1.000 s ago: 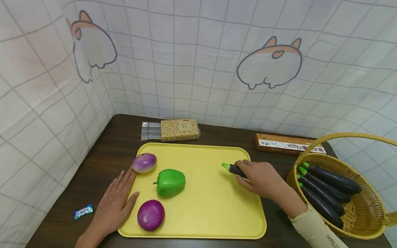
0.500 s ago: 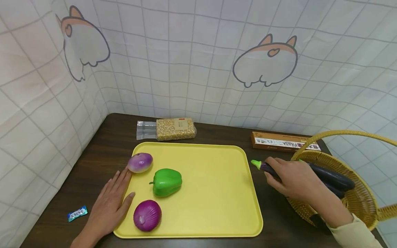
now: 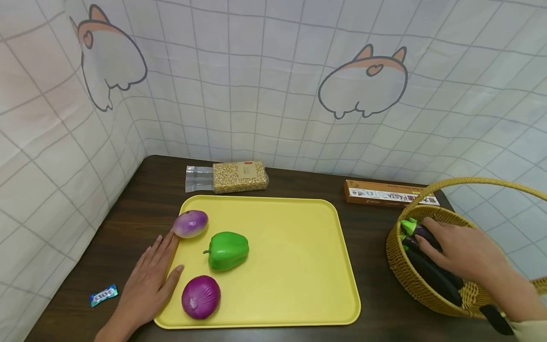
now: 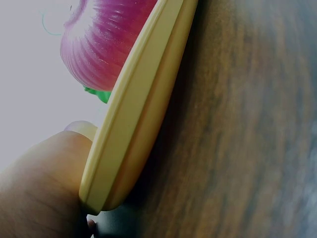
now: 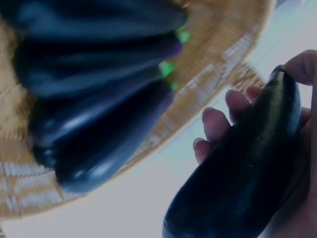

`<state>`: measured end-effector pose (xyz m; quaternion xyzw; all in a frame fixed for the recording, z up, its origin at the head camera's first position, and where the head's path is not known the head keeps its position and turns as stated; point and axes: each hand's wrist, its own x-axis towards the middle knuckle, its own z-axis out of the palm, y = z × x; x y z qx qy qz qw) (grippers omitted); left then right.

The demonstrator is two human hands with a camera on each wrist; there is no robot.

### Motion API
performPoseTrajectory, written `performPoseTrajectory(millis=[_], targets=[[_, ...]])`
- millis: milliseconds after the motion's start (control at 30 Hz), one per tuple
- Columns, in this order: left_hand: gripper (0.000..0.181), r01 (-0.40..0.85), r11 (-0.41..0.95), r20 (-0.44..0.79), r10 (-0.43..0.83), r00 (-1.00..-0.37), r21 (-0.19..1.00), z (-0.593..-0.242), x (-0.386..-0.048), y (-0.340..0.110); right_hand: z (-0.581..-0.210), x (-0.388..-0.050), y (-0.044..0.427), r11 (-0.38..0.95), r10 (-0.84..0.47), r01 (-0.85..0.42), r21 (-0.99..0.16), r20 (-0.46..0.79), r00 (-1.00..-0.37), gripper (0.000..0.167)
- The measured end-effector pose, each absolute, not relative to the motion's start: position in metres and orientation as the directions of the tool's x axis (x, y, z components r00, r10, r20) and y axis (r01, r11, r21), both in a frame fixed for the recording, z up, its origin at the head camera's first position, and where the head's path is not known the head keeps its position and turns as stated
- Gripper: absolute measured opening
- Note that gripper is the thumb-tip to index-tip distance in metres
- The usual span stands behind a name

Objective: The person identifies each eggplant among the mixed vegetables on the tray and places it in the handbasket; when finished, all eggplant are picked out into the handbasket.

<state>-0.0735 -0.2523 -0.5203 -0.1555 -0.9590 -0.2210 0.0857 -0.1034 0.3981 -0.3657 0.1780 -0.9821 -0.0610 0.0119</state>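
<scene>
My right hand (image 3: 463, 254) is over the wicker basket (image 3: 399, 268), gripping an eggplant (image 3: 424, 232) near its green-capped end. In the right wrist view, fingers and thumb curl round that dark eggplant (image 5: 237, 168), while several other eggplants (image 5: 99, 104) lie side by side in the basket. My left hand (image 3: 147, 282) lies with straight fingers along the left edge of the yellow tray (image 3: 299, 266). Its fingertips reach the purple-and-white oval vegetable (image 3: 190, 224). A green bell pepper (image 3: 228, 251) and a purple onion (image 3: 201, 297) sit nearby on the tray.
Behind the tray lies a clear bag of yellow grains (image 3: 239, 177). A pasta box (image 3: 389, 194) stands at the back right. On the dark table at left is a small blue wrapped candy (image 3: 104, 295). The basket's tall handle (image 3: 478, 181) arches above it.
My right hand has carried the eggplant from the tray's right side rightward to the basket. My left hand has stayed at the tray's edge. The head view has shifted slightly.
</scene>
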Motion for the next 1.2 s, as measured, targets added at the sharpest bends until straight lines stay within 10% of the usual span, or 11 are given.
performPoseTrajectory(millis=[1200], targets=[[0.071,0.351,0.847,0.259,0.263,-0.929,0.4,-0.522,-0.073,-0.252,-0.404,-0.133,0.431,0.904,-0.394,-0.392,0.169,-0.021,-0.919,0.059]])
